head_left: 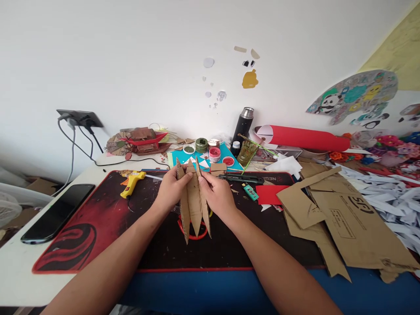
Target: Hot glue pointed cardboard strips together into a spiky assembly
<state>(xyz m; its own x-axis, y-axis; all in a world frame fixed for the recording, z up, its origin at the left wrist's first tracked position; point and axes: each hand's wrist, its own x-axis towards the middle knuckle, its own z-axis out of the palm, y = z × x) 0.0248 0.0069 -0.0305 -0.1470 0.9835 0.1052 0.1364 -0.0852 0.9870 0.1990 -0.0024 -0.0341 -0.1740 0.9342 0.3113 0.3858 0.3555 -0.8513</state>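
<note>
Both hands hold a long cardboard piece (195, 201) with pointed ends, made of a middle panel and two side strips standing along its edges. My left hand (173, 187) grips its left side near the top, thumb over the inner face. On the opposite side, my right hand (216, 190) pinches the right strip near its upper end. Underneath, partly hidden by the cardboard, lie red-handled scissors (198, 236) on the dark desk mat (157, 253).
A yellow glue gun (133, 183) and a phone (59, 212) lie to the left. Paint jars (214, 154), a black thermos (243, 127) and a glass of murky liquid (247, 153) stand at the back. Cardboard sheets (348, 223) and white paper strips (387, 201) cover the right.
</note>
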